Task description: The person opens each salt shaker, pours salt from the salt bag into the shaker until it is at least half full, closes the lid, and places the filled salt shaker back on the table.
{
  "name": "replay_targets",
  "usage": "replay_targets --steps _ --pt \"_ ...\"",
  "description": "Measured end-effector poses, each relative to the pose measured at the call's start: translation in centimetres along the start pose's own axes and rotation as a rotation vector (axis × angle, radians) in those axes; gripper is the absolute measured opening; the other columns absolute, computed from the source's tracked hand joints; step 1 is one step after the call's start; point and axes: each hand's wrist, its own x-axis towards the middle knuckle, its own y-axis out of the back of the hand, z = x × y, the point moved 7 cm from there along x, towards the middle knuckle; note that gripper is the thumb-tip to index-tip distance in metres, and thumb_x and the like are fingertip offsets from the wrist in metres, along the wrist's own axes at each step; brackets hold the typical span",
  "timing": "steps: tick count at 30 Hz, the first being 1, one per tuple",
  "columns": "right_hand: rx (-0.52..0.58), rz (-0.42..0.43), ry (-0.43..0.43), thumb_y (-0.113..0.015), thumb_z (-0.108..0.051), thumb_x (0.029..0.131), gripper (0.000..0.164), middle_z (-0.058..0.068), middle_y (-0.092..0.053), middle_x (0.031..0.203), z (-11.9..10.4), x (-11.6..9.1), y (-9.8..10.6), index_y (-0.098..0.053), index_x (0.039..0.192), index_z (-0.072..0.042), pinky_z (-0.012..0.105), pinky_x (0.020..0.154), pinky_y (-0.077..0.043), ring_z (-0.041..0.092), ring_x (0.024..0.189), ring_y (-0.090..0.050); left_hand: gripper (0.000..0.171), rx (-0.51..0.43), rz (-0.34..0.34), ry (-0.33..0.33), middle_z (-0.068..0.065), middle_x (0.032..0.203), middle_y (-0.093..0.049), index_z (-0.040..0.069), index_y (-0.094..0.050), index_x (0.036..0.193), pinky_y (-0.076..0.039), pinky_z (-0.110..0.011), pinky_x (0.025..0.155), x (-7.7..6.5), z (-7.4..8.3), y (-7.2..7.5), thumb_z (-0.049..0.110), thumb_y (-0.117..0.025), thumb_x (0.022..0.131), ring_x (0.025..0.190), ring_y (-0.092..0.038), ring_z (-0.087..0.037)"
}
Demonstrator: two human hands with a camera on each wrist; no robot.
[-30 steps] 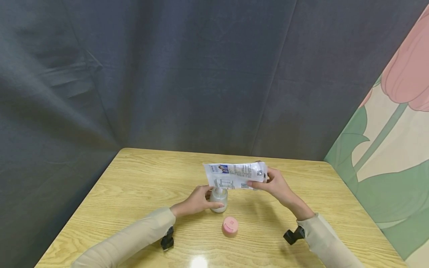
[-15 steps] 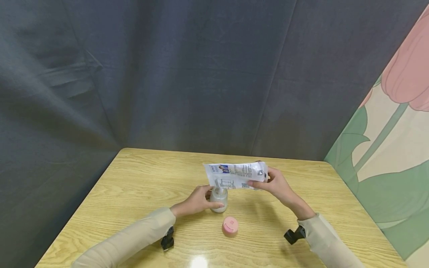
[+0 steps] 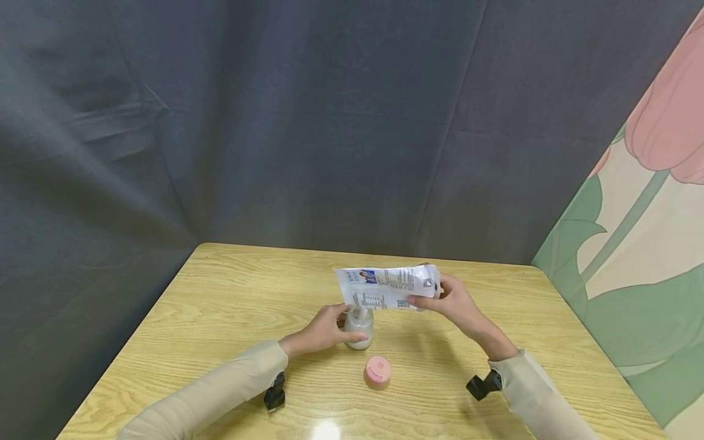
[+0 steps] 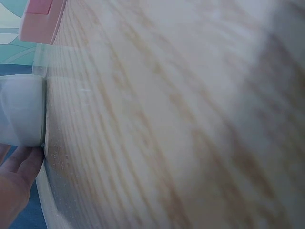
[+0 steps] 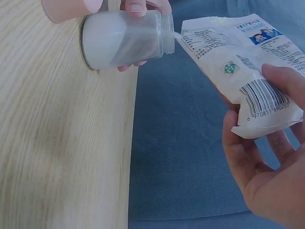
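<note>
A clear glass jar [image 3: 360,335] stands upright on the table, partly filled with a white substance. My left hand [image 3: 321,332] grips it around the side, thumb in front. Above its mouth, my right hand [image 3: 453,305] holds a white printed plastic bag [image 3: 387,284] sideways by one end, its other end tipped down. In the right wrist view a thin white stream [image 5: 178,36] runs from the bag's corner into the jar [image 5: 121,40]. A pink lid [image 3: 377,371] lies in front of the jar. The left wrist view shows the jar's lower part [image 4: 21,112] and some fingers.
The light wooden table [image 3: 220,293] reaches back to a dark blue-grey curtain [image 3: 330,134]. A wall hanging with pink tulips and green leaves [image 3: 627,293] runs along the right side. Black camera mounts [image 3: 275,391] hang below both sleeves.
The bag's lower edge has risen very slightly. Hands, jar and pink lid stay practically where they were.
</note>
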Motion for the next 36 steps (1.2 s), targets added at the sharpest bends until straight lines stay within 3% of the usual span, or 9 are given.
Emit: replay_targets --steps 12,23,36 --pt "-0.001 0.001 0.009 -0.076 -0.004 0.087 0.041 0.014 -0.065 0.123 -0.09 0.05 0.08 -0.063 0.126 -0.005 0.038 0.078 -0.059 0.024 0.104 -0.067 0.061 0.040 0.003 0.007 -0.012 0.122 -0.066 -0.002 -0.056 0.133 -0.051 -0.028 0.095 0.15 0.04 0.04 0.024 -0.082 0.084 0.111 -0.065 -0.023" --pt "-0.010 0.012 -0.002 -0.076 -0.004 0.086 0.041 0.013 -0.066 0.122 0.10 0.10 0.11 -0.063 0.125 -0.003 0.037 0.076 -0.059 0.023 0.103 -0.067 0.060 0.006 0.007 -0.013 -0.011 0.123 -0.066 0.000 -0.056 0.134 -0.051 -0.034 0.097 -0.01 0.30 0.08 0.018 -0.082 0.083 0.112 -0.064 -0.025" --pt "0.001 0.002 0.012 -0.075 -0.003 0.087 0.041 0.014 -0.064 0.124 0.07 0.01 0.01 -0.063 0.126 -0.005 0.038 0.078 -0.059 0.024 0.105 -0.066 0.065 0.022 -0.013 -0.007 -0.008 0.126 -0.065 0.004 -0.054 0.138 -0.049 -0.027 0.096 0.08 -0.08 0.00 0.025 -0.082 0.084 0.113 -0.063 -0.018"
